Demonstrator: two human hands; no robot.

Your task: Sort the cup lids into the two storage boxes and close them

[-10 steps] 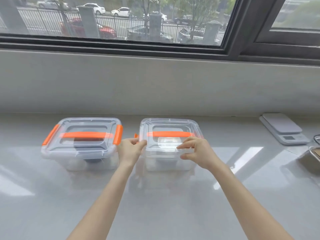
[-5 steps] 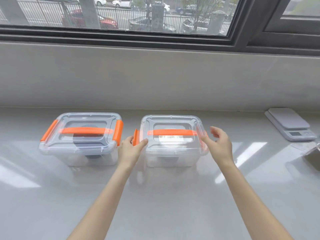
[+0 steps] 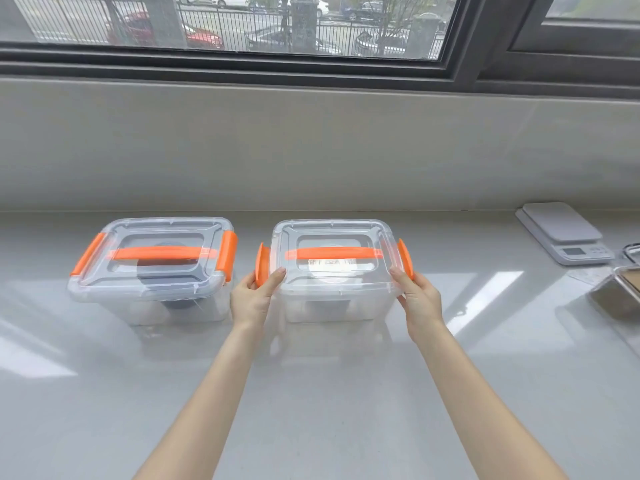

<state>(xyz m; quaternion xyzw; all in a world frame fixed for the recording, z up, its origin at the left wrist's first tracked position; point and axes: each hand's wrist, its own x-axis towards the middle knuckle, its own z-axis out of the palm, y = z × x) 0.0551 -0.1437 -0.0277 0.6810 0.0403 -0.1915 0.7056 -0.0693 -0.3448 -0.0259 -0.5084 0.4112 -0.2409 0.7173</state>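
Note:
Two clear storage boxes with orange handles stand side by side on the pale counter. The left box (image 3: 152, 292) has its lid on and both orange side clips folded down; dark cup lids show through it. The right box (image 3: 337, 299) has its lid on, white cup lids inside, and both clips sticking out unlatched. My left hand (image 3: 254, 296) holds the left orange clip (image 3: 262, 261) at the box's near left corner. My right hand (image 3: 417, 296) touches the right orange clip (image 3: 406, 258) at the near right corner.
A white kitchen scale (image 3: 562, 233) sits at the back right. A metal tray (image 3: 620, 292) pokes in at the right edge. A low wall and window run behind the boxes.
My right hand left the front of the lid and went to the right side clip. My left hand stayed at the left clip. The camera tilted down slightly.

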